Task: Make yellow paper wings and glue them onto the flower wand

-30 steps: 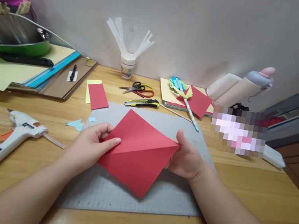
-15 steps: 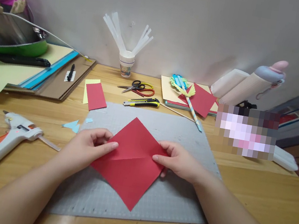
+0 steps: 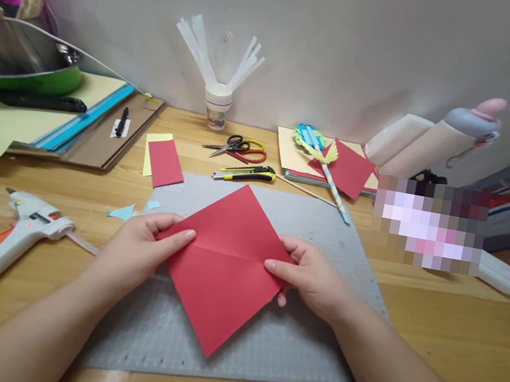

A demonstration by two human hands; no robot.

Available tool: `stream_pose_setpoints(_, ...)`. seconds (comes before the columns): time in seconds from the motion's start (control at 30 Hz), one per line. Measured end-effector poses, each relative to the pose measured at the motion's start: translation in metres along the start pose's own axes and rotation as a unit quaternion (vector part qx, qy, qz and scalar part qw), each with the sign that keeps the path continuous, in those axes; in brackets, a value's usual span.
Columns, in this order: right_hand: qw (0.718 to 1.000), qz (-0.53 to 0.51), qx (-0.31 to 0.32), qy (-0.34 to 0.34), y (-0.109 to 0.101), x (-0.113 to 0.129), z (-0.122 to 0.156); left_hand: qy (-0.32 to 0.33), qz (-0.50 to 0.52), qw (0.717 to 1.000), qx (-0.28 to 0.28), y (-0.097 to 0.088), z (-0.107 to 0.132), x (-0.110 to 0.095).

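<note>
A red paper square [image 3: 225, 265] lies corner-up like a diamond on the grey cutting mat [image 3: 297, 343], with a crease running across its middle from left to right. My left hand [image 3: 143, 250] pinches the paper's left corner, thumb on top. My right hand [image 3: 311, 277] pinches the right corner the same way. Both hands rest low over the mat.
A white glue gun [image 3: 13, 234] with a black cord lies at the left. Behind the mat are a small red strip [image 3: 165, 163], scissors [image 3: 235, 148], a yellow utility knife [image 3: 243, 174], a cup of glue sticks [image 3: 217, 105] and a stack of card with a paper craft [image 3: 325, 157]. Coloured sheets [image 3: 27, 111] are piled at far left.
The red paper, held tilted and half folded a second ago, has been opened out and laid flat on the mat. Both hands shifted to its side corners.
</note>
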State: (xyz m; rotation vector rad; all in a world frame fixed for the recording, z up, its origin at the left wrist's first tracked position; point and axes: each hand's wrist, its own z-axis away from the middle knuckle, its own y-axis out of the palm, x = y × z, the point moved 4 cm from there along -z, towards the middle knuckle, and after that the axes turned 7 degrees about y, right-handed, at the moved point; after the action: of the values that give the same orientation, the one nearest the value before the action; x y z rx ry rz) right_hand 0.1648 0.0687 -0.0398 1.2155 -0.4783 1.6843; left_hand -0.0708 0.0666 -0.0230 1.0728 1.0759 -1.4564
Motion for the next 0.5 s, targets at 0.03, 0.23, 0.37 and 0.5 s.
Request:
stream_pose_setpoints(0.03, 1.0, -0.014, -0.004, -0.002, -0.0008, -0.0001, -0.0003, 0.01, -0.013, 1.0, -0.009, -0.001, -0.0003, 0.0001)
stream_pose_setpoints(0.23, 0.997, -0.074, -0.034, -0.013, -0.0088, 0.0, -0.0042, 0.019, 0.038, 0.998, -0.04, 0.0002, -0.001, -0.0039)
stream_pose_setpoints(0.37, 0.992, -0.099, -0.053, -0.05, -0.0104, 0.0045, -0.0032, 0.037, 0.085, 0.994, -0.05, -0.0009, -0.0019, -0.0086)
stream_pose_setpoints(0.5, 0.988, -0.108, -0.066, -0.087, -0.0097, 0.0076, -0.0012, 0.075, 0.065, 0.995, -0.019, -0.0014, 0.0002, -0.0085)
